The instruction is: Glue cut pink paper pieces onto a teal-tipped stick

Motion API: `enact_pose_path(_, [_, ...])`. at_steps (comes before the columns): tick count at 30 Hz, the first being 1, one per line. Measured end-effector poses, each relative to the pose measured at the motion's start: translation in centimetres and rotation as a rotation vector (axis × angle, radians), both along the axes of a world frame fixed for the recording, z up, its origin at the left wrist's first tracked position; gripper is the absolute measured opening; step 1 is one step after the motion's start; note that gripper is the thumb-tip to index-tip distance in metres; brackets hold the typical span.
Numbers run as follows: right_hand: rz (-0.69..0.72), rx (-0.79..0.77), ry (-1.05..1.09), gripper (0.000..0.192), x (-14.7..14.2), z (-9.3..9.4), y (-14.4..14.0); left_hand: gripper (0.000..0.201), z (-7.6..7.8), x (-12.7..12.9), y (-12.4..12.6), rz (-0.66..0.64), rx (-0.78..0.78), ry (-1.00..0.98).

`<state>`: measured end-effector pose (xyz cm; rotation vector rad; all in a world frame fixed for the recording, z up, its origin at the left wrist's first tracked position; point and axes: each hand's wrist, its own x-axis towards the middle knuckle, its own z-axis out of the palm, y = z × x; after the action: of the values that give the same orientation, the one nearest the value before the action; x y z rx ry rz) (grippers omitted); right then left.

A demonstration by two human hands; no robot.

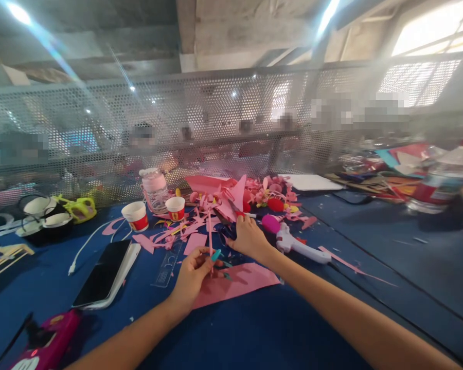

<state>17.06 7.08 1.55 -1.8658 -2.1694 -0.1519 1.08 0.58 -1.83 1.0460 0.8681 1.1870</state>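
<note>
My left hand (pixel 195 277) is closed, pinching a thin pink paper strip (pixel 210 231) upright between thumb and fingers. Its nails are long and teal. Beneath that hand lies a larger pink sheet (pixel 243 283), flat on the blue table. My right hand (pixel 250 239) reaches forward to the near edge of a heap of pink paper scraps (pixel 231 198). Its fingers are curled, and what they hold, if anything, is hidden. Dark blue scissors-like handles (pixel 227 231) show beside its thumb.
A white glue gun (pixel 303 247) with a black cord lies at right. Two paper cups (pixel 136 216), a jar (pixel 154 190) and a phone (pixel 102 272) stand or lie at left. A magenta device (pixel 48 341) is at front left. A perforated metal screen (pixel 216 113) closes the back.
</note>
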Motion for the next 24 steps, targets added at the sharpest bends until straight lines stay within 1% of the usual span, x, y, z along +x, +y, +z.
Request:
enact_pose_path(3, [0.017,-0.034,-0.001,0.044,-0.7,-0.3,0.1,0.033,0.0,-0.1,0.1,-0.012,0.012,0.01])
enact_pose_path(7, [0.022,-0.096,0.047,0.032,-1.2,0.3,0.7,0.034,0.0,-0.2,0.1,-0.015,0.024,0.016])
enact_pose_path(11, [0.013,-0.15,0.184,0.019,0.1,1.2,2.0,0.033,0.0,-0.2,0.1,0.014,0.041,0.012])
enact_pose_path(14, [0.043,-0.199,0.328,0.011,1.7,1.6,2.9,0.032,-0.1,-0.2,0.3,0.094,0.069,-0.009])
enact_pose_path(17, [0.079,-0.241,0.528,0.018,2.6,1.5,3.2,0.032,-0.1,-0.3,0.5,0.165,0.062,-0.036])
enact_pose_path(21, [0.164,-0.243,0.826,0.019,2.5,1.1,2.1,0.032,-0.1,-0.3,0.6,0.183,0.043,-0.055])
enact_pose_path(24, [0.219,-0.235,0.985,0.022,2.6,1.0,1.1,0.033,0.0,-0.4,0.5,0.187,0.039,-0.049])
